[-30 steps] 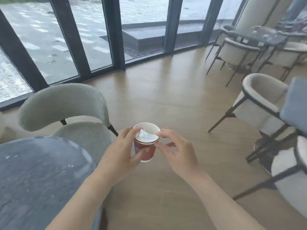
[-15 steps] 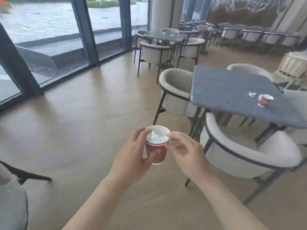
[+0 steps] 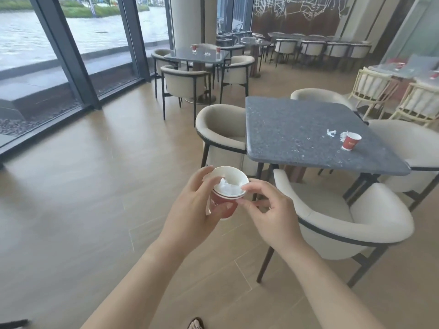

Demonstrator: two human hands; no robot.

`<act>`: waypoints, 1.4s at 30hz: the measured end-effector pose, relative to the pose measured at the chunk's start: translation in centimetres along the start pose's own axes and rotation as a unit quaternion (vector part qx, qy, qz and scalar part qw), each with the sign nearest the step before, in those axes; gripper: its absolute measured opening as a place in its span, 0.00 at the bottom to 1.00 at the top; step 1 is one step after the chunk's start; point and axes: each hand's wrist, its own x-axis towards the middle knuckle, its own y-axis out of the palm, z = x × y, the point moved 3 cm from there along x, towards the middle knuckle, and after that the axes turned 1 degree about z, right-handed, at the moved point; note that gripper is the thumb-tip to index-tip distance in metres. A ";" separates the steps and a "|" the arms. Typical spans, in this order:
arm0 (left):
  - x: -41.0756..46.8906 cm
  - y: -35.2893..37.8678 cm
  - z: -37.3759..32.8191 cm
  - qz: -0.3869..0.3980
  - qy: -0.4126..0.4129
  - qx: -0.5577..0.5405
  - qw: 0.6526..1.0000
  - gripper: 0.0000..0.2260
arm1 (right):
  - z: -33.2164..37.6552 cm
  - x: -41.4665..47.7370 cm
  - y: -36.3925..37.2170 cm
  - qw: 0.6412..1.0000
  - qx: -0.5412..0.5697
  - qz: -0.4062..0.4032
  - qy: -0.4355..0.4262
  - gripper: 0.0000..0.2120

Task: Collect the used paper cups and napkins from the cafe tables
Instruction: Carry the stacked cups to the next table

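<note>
Cup (image 3: 224,205) is held over the floor (image 3: 95,186), left hand (image 3: 192,210) wrapped round its red wall. A napkin (image 3: 229,185) is stuffed inside, so both travel as one load. Right hand (image 3: 268,210) sits at the rim, fingers curled; steadying or pinching, I cannot tell. Ahead-right of the hands, the bench (image 3: 297,129) carries a second cup (image 3: 350,141) with a loose napkin (image 3: 331,132) just beside it. A chair (image 3: 344,222) hugs the edge nearest the right hand. Open floor left of the left hand looks the easier way round.
</note>
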 end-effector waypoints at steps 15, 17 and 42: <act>14.5 7.1 3.7 0.108 0.155 -0.025 0.982 0.14 | -8.1 7.8 -1.5 0.991 -0.081 -0.091 0.063 0.07; 15.3 9.5 2.2 0.131 0.173 -0.033 0.976 0.11 | -9.2 7.0 -3.7 0.986 -0.101 -0.106 0.081 0.06; 14.5 40.5 -38.8 0.235 0.447 -0.164 0.847 0.08 | -20.7 -12.9 -46.7 0.894 -0.207 -0.294 0.268 0.06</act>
